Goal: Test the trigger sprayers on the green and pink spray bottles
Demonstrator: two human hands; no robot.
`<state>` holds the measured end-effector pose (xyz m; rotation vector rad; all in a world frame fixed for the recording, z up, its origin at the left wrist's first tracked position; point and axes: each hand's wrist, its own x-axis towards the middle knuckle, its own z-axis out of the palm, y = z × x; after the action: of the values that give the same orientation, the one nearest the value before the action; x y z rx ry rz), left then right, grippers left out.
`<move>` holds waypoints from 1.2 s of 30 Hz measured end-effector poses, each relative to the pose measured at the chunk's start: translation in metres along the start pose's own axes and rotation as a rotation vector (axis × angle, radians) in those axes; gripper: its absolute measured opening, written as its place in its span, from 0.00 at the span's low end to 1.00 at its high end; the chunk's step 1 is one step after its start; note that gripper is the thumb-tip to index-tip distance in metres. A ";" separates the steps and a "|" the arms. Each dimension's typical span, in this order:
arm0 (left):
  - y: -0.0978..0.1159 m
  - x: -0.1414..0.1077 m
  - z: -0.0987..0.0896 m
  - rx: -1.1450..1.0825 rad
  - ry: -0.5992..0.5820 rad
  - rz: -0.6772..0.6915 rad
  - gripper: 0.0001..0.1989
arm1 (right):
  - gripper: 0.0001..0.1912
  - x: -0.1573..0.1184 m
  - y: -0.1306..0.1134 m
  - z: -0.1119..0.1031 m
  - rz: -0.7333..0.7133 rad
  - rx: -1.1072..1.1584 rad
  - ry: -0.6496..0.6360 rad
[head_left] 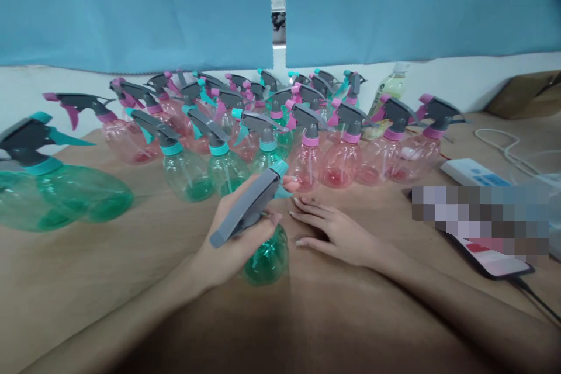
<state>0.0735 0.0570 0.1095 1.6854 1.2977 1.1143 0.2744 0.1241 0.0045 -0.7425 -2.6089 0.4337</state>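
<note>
My left hand (236,239) is wrapped round the neck of a green spray bottle (266,260) with a grey and teal trigger head (248,204). The bottle leans a little, its nozzle pointing up and away to the right; the hand hides its collar. Just right of it, my right hand (335,231) lies palm down on the table, fingers stretched out and holding nothing. Ahead of both hands stand several spray bottles, among them a green one (186,175) with a teal collar and a pink one (305,166) with a pink collar.
More green bottles (61,196) stand at the left. On the right of the wooden table (109,274) lie a phone (495,263) with a cable, a white box-like device (471,172) and a white cord (504,149). A drink bottle (394,87) stands at the back near the blue-covered wall.
</note>
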 end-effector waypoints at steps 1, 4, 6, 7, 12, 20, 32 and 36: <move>0.000 0.000 0.000 0.008 0.004 0.001 0.07 | 0.32 0.000 0.000 0.000 -0.005 -0.002 0.002; -0.003 -0.001 0.000 0.050 0.035 0.008 0.04 | 0.32 0.000 -0.001 -0.001 -0.012 -0.019 -0.011; -0.007 -0.001 0.000 0.074 0.055 0.025 0.03 | 0.32 0.000 -0.001 -0.001 -0.007 -0.030 -0.018; -0.009 -0.001 -0.001 0.081 0.063 0.031 0.03 | 0.32 0.000 -0.002 -0.001 -0.004 -0.031 -0.018; -0.015 -0.002 -0.001 0.085 0.073 0.042 0.05 | 0.32 -0.001 0.000 0.000 -0.003 -0.008 0.002; -0.005 0.002 0.001 0.037 0.003 0.060 0.19 | 0.31 -0.002 0.001 0.000 0.011 0.016 -0.002; -0.006 0.001 -0.001 0.035 -0.014 0.056 0.17 | 0.30 -0.003 0.003 0.002 0.025 0.042 -0.002; -0.004 0.002 -0.001 0.022 0.007 0.057 0.17 | 0.31 -0.002 0.001 -0.001 0.031 0.037 -0.013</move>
<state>0.0715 0.0600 0.1067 1.7460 1.2780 1.1440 0.2764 0.1238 0.0043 -0.7709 -2.5969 0.4962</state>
